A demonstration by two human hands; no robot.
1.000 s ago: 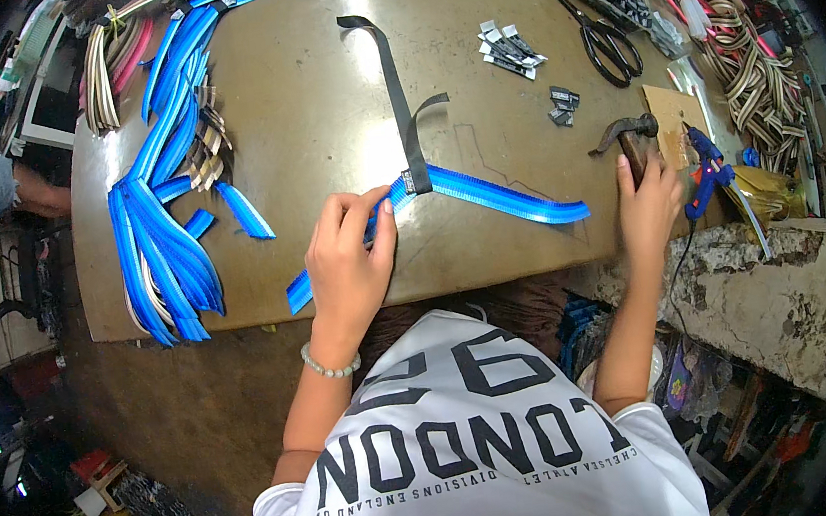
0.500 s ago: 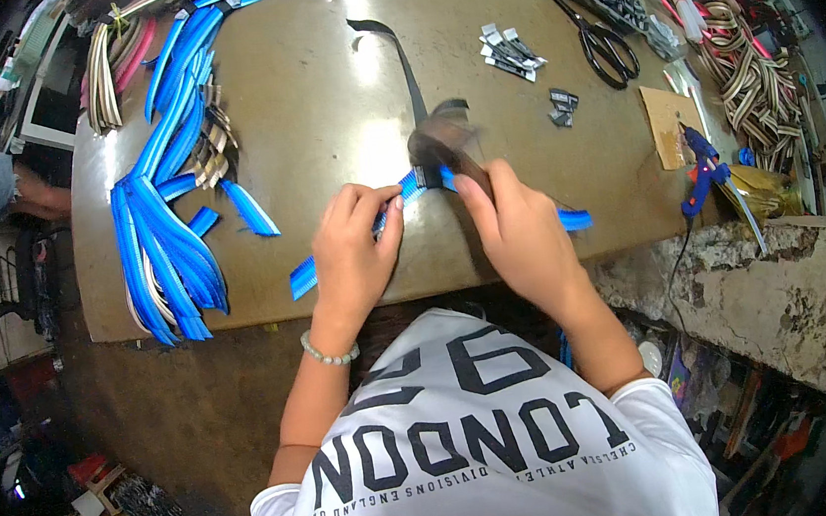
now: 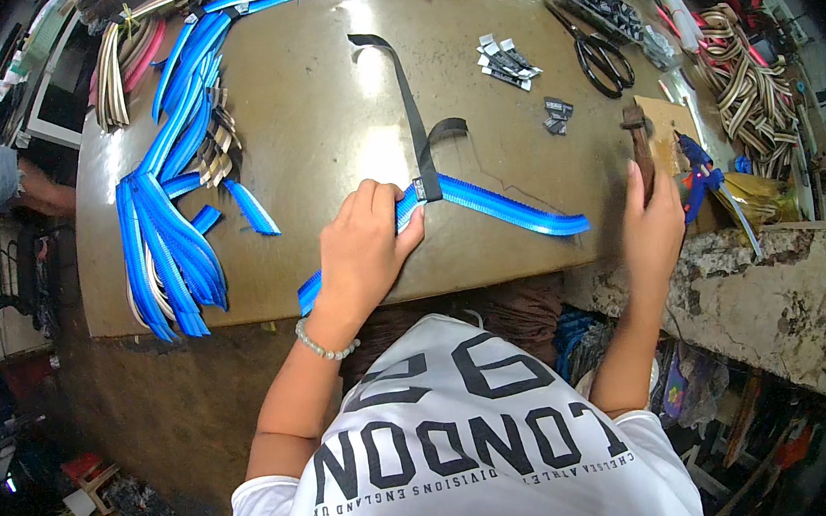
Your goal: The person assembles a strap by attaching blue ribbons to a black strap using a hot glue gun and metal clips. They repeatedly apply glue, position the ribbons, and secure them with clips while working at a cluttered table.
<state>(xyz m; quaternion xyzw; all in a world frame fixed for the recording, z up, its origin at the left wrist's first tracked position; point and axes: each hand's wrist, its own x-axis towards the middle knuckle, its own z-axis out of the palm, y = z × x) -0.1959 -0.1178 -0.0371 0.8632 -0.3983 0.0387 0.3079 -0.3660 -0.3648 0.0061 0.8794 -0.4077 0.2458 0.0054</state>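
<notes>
My left hand (image 3: 364, 243) is closed on a blue striped webbing strap (image 3: 518, 210) near the table's front edge, pinching it just left of a crossing black strap (image 3: 407, 94). The black strap wraps over the blue one, with a small dark label (image 3: 419, 190) at the crossing. Its long end runs away from me and a short end curls to the right. Far to the right, my right hand (image 3: 655, 215) is around the wooden handle of a hammer (image 3: 639, 142), whose head points away from me.
Bundled blue straps (image 3: 168, 242) lie at the left. Scissors (image 3: 603, 61), small label piles (image 3: 508, 60) and a tray of dark pieces (image 3: 597, 1) sit at the far right. A blue glue gun (image 3: 698, 171) lies near my right hand, beside brown cardboard (image 3: 669, 124).
My right hand has moved away to the right with the hammer, which was blurred over the strap crossing before. My left hand stays on the blue strap.
</notes>
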